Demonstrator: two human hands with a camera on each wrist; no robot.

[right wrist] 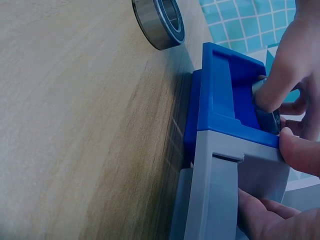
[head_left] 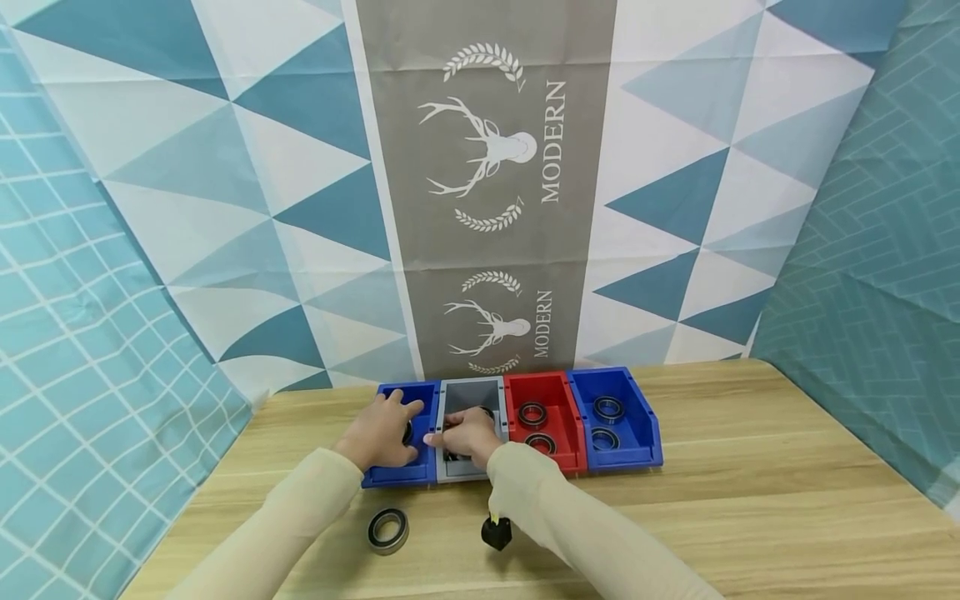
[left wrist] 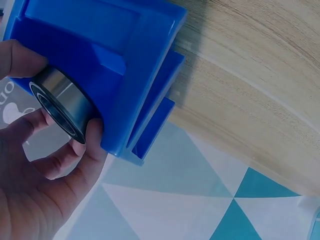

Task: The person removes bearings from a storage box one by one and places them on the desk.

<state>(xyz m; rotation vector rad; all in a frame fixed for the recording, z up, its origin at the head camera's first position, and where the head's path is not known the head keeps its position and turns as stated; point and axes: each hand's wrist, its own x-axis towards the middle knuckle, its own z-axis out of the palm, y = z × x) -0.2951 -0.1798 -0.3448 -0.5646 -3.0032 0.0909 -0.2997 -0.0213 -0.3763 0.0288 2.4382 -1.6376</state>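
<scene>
My left hand [head_left: 382, 429] is over the blue bin [head_left: 397, 477] at the left end of the row. Thumb and fingers grip a ball bearing [left wrist: 70, 95] by its outer ring, tilted inside that bin. My right hand [head_left: 468, 435] reaches into the neighbouring grey bin [head_left: 472, 387]. In the right wrist view its thumb lies at the rim beside the blue bin, while the other fingers go down behind the grey front wall. Dark bearings show partly around this hand; I cannot tell whether its hidden fingertips hold one.
A loose bearing [head_left: 387, 532] lies on the wooden table [head_left: 750, 500] in front of the blue bin. Right of the grey bin stand a red bin [head_left: 543, 387] and another blue bin [head_left: 637, 457], each with two bearings. A small black object [head_left: 496, 533] sits beneath my right sleeve.
</scene>
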